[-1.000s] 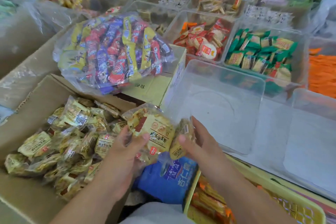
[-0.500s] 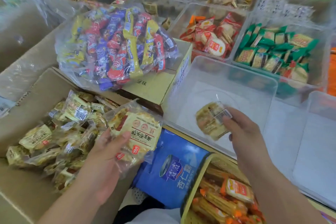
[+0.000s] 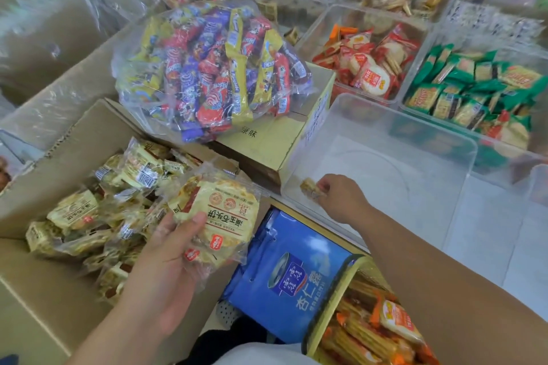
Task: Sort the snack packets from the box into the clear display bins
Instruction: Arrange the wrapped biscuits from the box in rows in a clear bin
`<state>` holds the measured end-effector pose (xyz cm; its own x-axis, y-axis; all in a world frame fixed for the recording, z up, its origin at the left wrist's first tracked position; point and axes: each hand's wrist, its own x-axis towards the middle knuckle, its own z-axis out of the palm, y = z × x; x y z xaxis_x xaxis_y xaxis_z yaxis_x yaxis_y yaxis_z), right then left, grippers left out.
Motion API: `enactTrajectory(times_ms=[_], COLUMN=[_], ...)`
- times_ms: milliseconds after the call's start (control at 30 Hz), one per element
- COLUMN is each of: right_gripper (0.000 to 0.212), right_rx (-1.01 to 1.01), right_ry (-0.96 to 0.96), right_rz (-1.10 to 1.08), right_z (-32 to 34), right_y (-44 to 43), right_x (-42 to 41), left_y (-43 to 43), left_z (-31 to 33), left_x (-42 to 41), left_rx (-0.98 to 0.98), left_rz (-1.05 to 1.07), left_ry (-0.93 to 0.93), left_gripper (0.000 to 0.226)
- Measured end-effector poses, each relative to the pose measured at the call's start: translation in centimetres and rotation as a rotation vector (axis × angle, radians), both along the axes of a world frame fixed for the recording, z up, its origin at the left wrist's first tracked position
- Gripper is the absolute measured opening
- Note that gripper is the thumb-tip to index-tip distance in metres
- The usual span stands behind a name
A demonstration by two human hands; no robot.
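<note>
Snack packet (image 3: 310, 188), pinched by right hand (image 3: 341, 198), should lie flat in clear bin (image 3: 415, 120); left hand (image 3: 166, 261) grips spare packets (image 3: 219, 216).

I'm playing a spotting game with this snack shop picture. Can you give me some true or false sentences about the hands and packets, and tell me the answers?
1. The right hand holds a small packet down inside the clear bin. True.
2. The left hand holds nothing. False: it grips a yellow packet.
3. The cardboard box has no packets in it. False: many loose packets lie in it.
4. A bag of colourful sweets sits on a closed carton. True.
</note>
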<state>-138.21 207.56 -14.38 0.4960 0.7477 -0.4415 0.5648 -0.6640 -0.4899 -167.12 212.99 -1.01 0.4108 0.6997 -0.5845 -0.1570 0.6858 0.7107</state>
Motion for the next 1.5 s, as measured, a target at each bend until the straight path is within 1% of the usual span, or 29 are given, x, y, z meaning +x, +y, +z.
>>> enactTrajectory(times_ms=[100,133,233,300,500,600,667,733,800,867,900,967,1033,1067,1167,1200,1267,1333,1400,1433,1500], right_gripper=[0.019,0.023,0.052,0.06,0.059,0.057,0.059,0.057,0.05,0.044,0.044,0.053,0.067,0.074,0.088,0.088,0.082,0.074,0.069,0.067,0.064], right_rx=[-0.046,-0.063,-0.162,-0.215,-0.247,-0.235,-0.195,-0.089,0.152,0.471,0.598,0.722,0.731,0.706,0.545,0.516,0.528,0.586,0.629,0.631,0.607], right_ry=[0.0,0.028,0.15,0.164,0.153,0.15,0.137,0.097,0.065,0.12,0.146,0.139,0.089,0.049,0.003,0.003,0.016,0.095,0.167,0.163,0.134], right_rz=[0.049,0.067,0.171,0.246,0.295,0.314,0.283,0.249,0.171,0.055,0.039,0.119,0.234,0.279,0.282,0.27,0.254,0.233,0.213,0.21,0.188], right_z=[-0.3,-0.3,-0.2,-0.1,0.1,0.4,1.1,2.3,4.2,6.7,8.1,10.2,11.1,11.1,10.7,10.6,10.5,10.5,10.5,10.6,10.6], right_y=[0.3,0.3,0.2,0.0,-0.2,-0.4,-0.7,-1.2,-2.0,-3.2,-3.9,-5.3,-6.3,-6.6,-6.9,-7.0,-7.2,-7.4,-7.8,-7.9,-8.1], right_x=[-0.3,-0.2,-0.3,-0.3,0.2,0.3,0.2,-0.4,-1.6,-3.7,-5.0,-7.7,-10.0,-10.9,-12.1,-12.2,-12.2,-11.8,-10.9,-10.3,-8.9], left_y=[-0.3,-0.3,-0.5,-0.6,-0.8,-0.9,-1.0,-1.2,-1.3,-1.4,-1.4,-1.6,-1.9,-2.0,-2.0,-2.0,-1.9,-2.2,-2.6,-2.8,-3.0], left_z=[0.1,0.1,0.2,0.3,0.7,0.8,0.9,1.0,1.1,1.1,1.1,0.8,0.5,0.3,-0.2,-0.3,-0.5,-0.2,0.1,0.3,0.4], left_x=[-0.1,-0.1,-0.2,-0.2,0.0,0.3,0.6,0.9,1.3,1.5,1.7,1.9,2.2,2.4,2.5,2.5,2.3,2.5,2.8,2.9,3.0], left_rx=[-0.022,-0.033,-0.046,-0.049,-0.057,-0.087,-0.109,-0.115,-0.113,-0.116,-0.118,-0.11,-0.101,-0.095,-0.066,-0.061,-0.054,-0.043,-0.053,-0.059,-0.064], left_rz=[0.046,0.057,0.058,0.046,0.033,0.017,0.019,0.023,0.025,0.038,0.044,0.027,-0.023,-0.052,-0.12,-0.129,-0.137,-0.153,-0.166,-0.158,-0.113], left_ry=[-0.006,-0.014,-0.03,-0.037,-0.04,-0.039,-0.047,-0.055,-0.046,-0.04,-0.041,-0.043,-0.028,-0.014,0.044,0.066,0.087,0.071,0.042,0.035,0.041], left_gripper=[0.046,0.046,0.046,0.045,0.042,0.046,0.049,0.049,0.048,0.047,0.046,0.044,0.042,0.044,0.067,0.08,0.101,0.108,0.108,0.102,0.076])
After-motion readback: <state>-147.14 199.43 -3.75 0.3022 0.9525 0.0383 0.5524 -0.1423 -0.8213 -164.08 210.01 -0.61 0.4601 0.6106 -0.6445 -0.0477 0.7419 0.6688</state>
